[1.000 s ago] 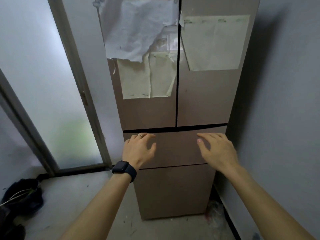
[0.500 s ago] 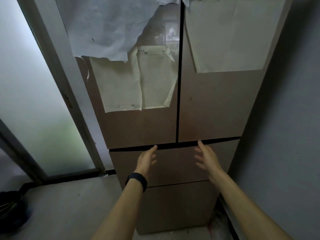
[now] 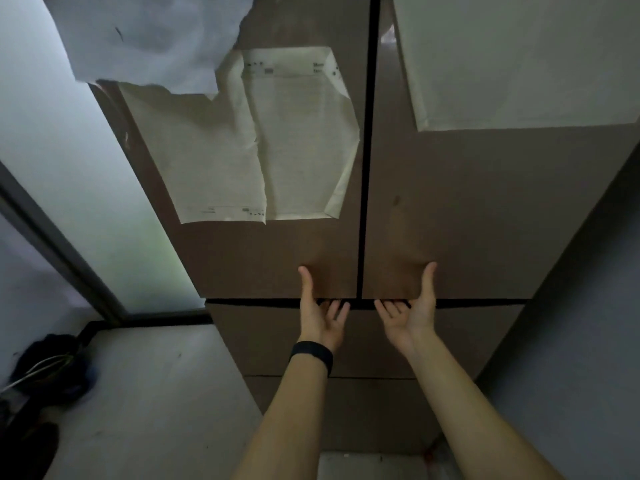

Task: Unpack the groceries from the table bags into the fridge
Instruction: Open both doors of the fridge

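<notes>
A brown fridge fills the view, with all its doors closed. My left hand (image 3: 320,311), a black watch on its wrist, is palm-up at the bottom edge of the upper left door (image 3: 277,261). Its fingertips are tucked into the dark gap under that door and its thumb lies up against the door face. My right hand (image 3: 414,306) mirrors it under the upper right door (image 3: 467,220). Below the gap sit two closed drawers (image 3: 478,334). No groceries or bags are in sight.
Several paper sheets (image 3: 263,140) are stuck on the upper doors. A frosted glass door (image 3: 69,168) stands to the left. A dark bundle with cables (image 3: 52,372) lies on the floor at the left. A grey wall (image 3: 588,341) closes in right beside the fridge.
I have come closer to the fridge. Both hands rose from the drawer front, turned palm-up and hooked their fingers under the two upper doors.
</notes>
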Action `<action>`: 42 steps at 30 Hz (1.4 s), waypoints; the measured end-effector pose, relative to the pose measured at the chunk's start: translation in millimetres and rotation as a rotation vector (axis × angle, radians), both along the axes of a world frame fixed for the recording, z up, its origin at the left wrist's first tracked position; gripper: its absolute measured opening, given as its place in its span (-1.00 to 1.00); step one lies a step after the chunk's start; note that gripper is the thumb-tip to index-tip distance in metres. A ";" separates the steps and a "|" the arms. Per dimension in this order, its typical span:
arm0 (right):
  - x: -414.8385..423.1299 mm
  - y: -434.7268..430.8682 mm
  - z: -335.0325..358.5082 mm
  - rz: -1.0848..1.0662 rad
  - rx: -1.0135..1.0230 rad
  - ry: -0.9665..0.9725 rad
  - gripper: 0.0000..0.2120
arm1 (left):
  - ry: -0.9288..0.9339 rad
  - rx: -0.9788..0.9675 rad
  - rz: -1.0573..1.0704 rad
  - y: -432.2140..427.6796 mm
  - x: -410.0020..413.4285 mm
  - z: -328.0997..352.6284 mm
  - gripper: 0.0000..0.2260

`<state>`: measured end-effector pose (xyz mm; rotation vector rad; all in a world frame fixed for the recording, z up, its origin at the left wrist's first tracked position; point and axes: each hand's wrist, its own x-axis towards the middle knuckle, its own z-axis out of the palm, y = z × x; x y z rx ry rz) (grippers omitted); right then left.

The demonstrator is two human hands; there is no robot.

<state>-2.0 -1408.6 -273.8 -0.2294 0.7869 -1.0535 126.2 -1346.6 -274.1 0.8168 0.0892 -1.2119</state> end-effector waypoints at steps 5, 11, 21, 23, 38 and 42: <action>-2.3 -4.6 -9.4 0.067 -0.011 -0.010 0.13 | -0.037 -0.041 0.022 -6.4 -2.3 -11.5 -0.09; -0.2 5.0 -4.5 0.082 -0.011 -0.028 0.09 | -0.098 -0.022 0.011 -2.3 0.3 -9.1 -0.07; -0.4 17.3 0.9 0.073 -0.042 0.076 0.11 | -0.136 0.038 -0.011 10.5 -3.3 1.3 -0.08; -2.8 22.0 -2.1 0.065 -0.032 0.103 0.12 | -0.133 0.035 -0.032 11.2 1.1 0.2 -0.08; -26.4 44.0 -9.9 0.012 -0.007 0.147 0.09 | -0.223 0.084 -0.046 31.4 -0.7 -7.8 -0.14; -23.9 48.8 -3.4 0.019 -0.031 0.165 -0.04 | -0.276 0.121 -0.052 54.4 6.6 -16.7 -0.13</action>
